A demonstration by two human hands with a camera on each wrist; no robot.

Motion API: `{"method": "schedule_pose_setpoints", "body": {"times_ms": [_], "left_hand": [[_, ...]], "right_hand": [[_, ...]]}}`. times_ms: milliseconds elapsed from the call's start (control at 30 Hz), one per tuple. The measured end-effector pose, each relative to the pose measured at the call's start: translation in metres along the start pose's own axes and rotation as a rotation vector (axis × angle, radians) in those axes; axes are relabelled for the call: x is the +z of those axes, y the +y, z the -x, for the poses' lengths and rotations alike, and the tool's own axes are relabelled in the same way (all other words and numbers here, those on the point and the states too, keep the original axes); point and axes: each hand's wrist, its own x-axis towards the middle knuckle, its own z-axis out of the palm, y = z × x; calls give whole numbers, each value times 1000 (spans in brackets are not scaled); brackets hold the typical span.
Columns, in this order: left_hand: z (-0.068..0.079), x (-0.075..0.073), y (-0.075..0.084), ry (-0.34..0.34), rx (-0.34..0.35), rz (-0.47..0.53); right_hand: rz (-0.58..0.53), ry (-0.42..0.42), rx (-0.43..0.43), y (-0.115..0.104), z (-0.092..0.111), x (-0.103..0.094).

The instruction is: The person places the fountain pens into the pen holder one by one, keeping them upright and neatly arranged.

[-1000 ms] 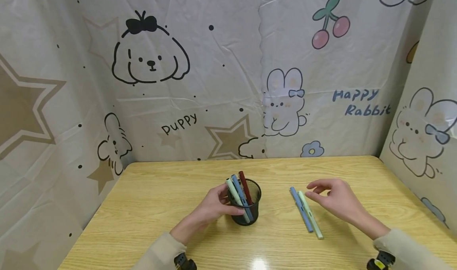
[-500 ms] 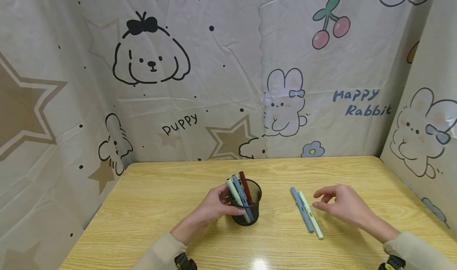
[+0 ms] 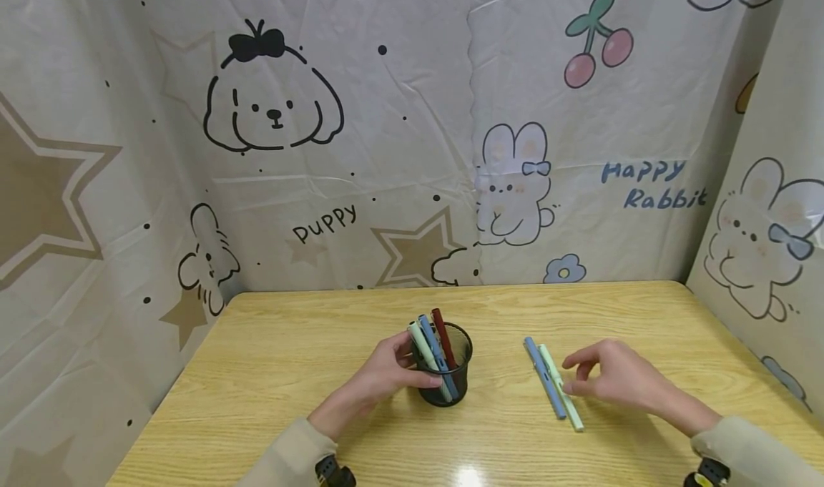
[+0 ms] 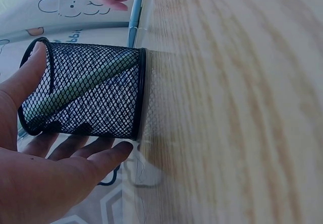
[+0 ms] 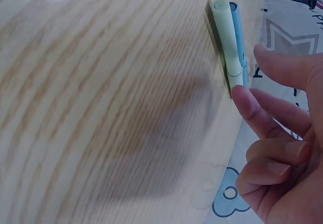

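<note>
A black mesh pen holder (image 3: 463, 374) stands on the table, gripped by my left hand (image 3: 385, 374); the left wrist view has the thumb over its rim and the fingers along its side. Inside lean a light green pen (image 3: 421, 347), a blue pen (image 3: 433, 338) and a dark red pen (image 3: 443, 338). To the right, another blue pen (image 3: 545, 380) and light green pen (image 3: 561, 387) lie side by side on the table. My right hand (image 3: 616, 378) hovers beside this green pen, thumb and index finger apart, fingertips close to it, holding nothing.
The light wooden table (image 3: 290, 344) reaches back to a printed cloth (image 3: 399, 115) hanging behind and at both sides. A watch-like band (image 3: 333, 471) sits on the left sleeve and another (image 3: 708, 473) on the right.
My right hand first drew slightly right, away from the loose pens, then came lower and back toward the green one. The left hand and pen holder stay put.
</note>
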Motion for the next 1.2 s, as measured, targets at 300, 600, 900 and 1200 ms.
{"method": "schedule_pose_setpoints", "body": {"times_ms": [300, 600, 900, 1200], "left_hand": [[0, 0, 0, -6, 8, 0], [1, 0, -1, -7, 12, 1], [0, -1, -1, 1, 3, 0], [-1, -1, -1, -2, -10, 11]], "right_hand": [[28, -11, 12, -3, -3, 6], [62, -17, 21, 1, -4, 7], [96, -29, 44, 8, 0, 0], [153, -44, 49, 14, 5, -8]]}}
